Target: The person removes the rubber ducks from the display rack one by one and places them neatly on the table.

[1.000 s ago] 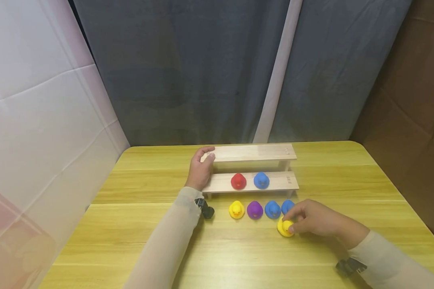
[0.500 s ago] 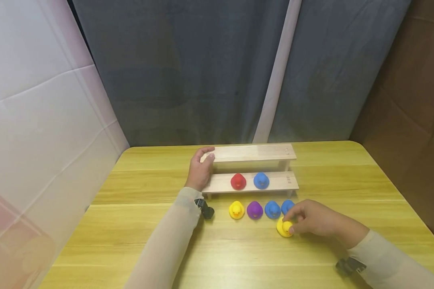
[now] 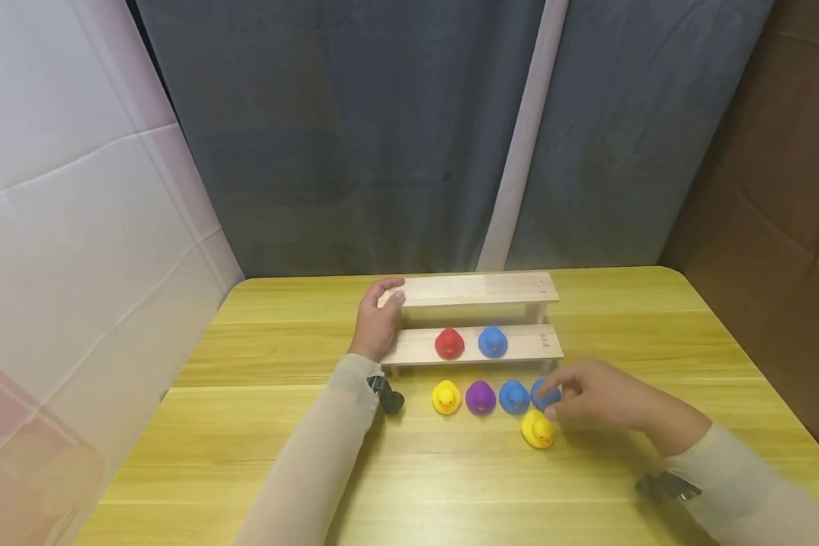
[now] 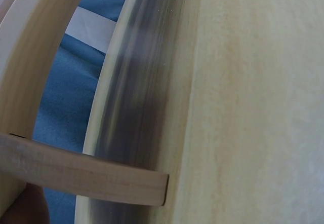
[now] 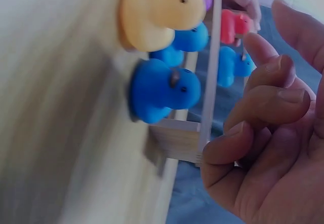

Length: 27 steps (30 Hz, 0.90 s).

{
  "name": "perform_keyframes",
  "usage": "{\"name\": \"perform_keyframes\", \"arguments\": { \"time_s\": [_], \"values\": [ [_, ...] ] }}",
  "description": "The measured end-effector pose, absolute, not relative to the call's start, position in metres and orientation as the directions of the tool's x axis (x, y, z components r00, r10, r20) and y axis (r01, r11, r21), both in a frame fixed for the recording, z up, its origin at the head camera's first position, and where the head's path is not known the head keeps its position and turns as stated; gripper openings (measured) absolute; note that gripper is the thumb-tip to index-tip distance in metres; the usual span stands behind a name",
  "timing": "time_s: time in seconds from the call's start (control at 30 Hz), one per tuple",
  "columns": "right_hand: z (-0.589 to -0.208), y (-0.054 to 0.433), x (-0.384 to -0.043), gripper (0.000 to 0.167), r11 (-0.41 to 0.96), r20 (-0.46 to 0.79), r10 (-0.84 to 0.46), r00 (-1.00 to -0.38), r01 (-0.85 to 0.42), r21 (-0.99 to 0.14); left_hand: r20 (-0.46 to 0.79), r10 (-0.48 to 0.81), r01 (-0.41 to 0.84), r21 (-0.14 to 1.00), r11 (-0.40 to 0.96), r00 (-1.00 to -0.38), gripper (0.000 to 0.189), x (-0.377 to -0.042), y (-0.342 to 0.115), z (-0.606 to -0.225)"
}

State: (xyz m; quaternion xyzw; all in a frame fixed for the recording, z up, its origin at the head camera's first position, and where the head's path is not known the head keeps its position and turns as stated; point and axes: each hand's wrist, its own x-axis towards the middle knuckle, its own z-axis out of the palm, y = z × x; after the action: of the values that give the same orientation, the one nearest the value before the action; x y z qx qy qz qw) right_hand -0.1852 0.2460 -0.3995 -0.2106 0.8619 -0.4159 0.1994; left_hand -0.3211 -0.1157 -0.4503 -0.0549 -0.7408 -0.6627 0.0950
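Note:
My left hand (image 3: 378,318) grips the left end of the upper board of a two-tier wooden shelf (image 3: 478,289). In the left wrist view, part of that hand shows beside the shelf's wood (image 4: 86,176). My right hand (image 3: 604,398) hovers by the right end of a row of rubber ducks, its fingers loosely bent and holding nothing. Nearest to it are a blue rubber duck (image 5: 157,92), partly covered by the fingers in the head view, and a yellow rubber duck (image 3: 538,430) in front of the row.
A red duck (image 3: 449,343) and a blue duck (image 3: 493,342) sit on the lower board. The front row also has a yellow duck (image 3: 447,397), a purple duck (image 3: 481,398) and another blue duck (image 3: 514,396). A grey curtain (image 3: 355,152) hangs behind the table.
My right hand has let go of the front yellow duck and risen slightly toward the blue duck behind it. The yellow duck stays on the table. My left hand has not moved.

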Motion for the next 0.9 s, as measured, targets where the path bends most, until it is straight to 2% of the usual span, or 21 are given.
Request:
{"name": "perform_keyframes", "arguments": {
  "time_s": [0.37, 0.9],
  "values": [
    [-0.386, 0.234, -0.203, 0.035, 0.569, -0.057, -0.469, -0.881, -0.252, -0.782, 0.216, -0.045, 0.209, 0.970, 0.122, -0.975, 0.030, -0.321, -0.116, -0.451],
    [-0.384, 0.217, -0.226, 0.040, 0.606, -0.041, -0.390, -0.920, -0.223, -0.764, 0.220, -0.048, 0.214, 0.972, 0.099, -0.974, 0.030, -0.322, -0.115, -0.450]
  ]
}}
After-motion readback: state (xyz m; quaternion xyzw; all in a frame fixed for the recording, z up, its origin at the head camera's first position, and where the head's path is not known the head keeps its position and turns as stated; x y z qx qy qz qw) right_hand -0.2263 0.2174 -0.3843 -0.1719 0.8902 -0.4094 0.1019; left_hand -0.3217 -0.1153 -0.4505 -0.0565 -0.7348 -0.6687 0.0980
